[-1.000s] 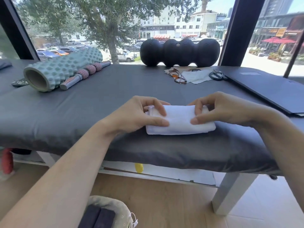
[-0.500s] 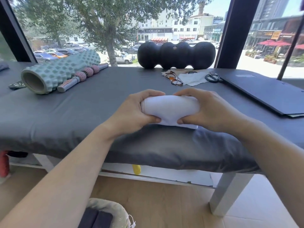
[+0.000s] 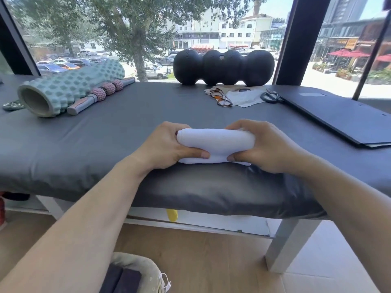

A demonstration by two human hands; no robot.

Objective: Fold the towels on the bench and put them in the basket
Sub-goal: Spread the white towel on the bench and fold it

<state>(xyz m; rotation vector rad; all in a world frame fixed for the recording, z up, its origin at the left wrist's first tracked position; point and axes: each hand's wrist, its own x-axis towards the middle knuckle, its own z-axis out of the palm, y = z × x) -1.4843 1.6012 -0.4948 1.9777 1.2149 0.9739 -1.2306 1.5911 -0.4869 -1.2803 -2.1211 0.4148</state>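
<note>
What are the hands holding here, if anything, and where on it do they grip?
Both hands grip the folded white towel: the left hand at its left end, the right hand at its right end, thumbs on its near side.

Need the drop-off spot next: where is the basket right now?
In the head view, the basket sits on the floor at the bottom edge, left of centre, below the bench and under the left forearm.

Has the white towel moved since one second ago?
Yes. The white towel lay flat on the bench; now both hands grip it and its far edge is lifted up.
</note>
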